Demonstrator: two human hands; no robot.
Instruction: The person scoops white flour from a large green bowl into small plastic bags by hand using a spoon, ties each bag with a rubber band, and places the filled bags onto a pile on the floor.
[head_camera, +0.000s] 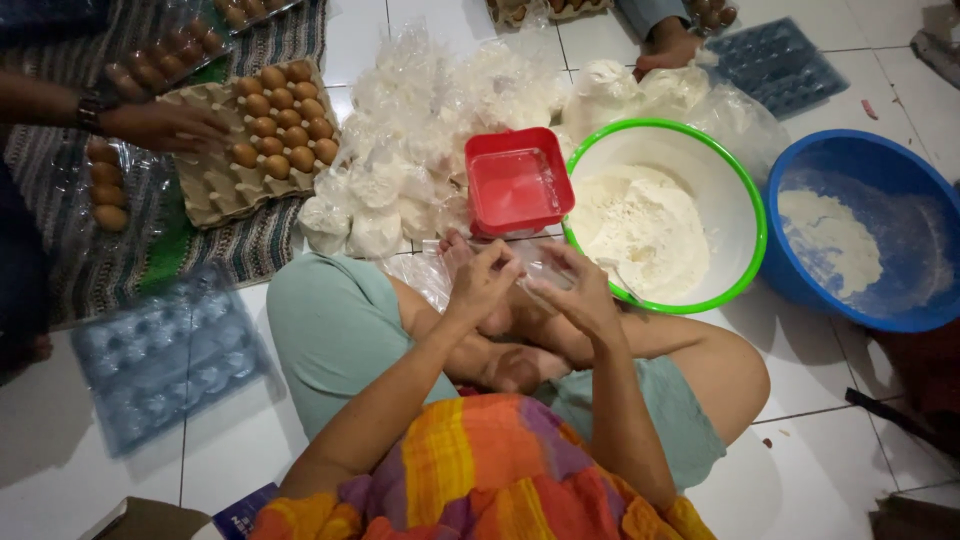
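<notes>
Plastic bag (535, 278), thin and clear, sits between our two hands at the centre of the frame, just in front of our crossed legs and near the green-rimmed bowl.

Going from the left edge: a blue plastic egg tray (165, 355) lies on the tiled floor (850, 450) at lower left, and above it a striped mat (250, 240) carries a cardboard egg tray (250, 140) about half filled with brown eggs (285, 125). Another person's hand (165, 125) rests on that tray; more eggs in clear packs lie beside it.

Towards the middle, a heap of small tied bags of flour (375, 215) is stacked on the floor, with loose clear bags piled behind it. Judging from that heap, a good many portions are already packed. A red square container (518, 185) stands just right of the heap.

Our left hand (480, 285) has its grip pinched on the bag's film; our right hand (580, 290) has fingers closed on the other side, seemingly to open the mouth. No flour shows in this bag.

Further right, the green-rimmed bowl (745, 190) holds plenty of flour (645, 230), so much is left to portion. At the right edge a blue basin (900, 170) keeps a smaller remnant of flour. A second person's hand (668, 45) shows at the top.
</notes>
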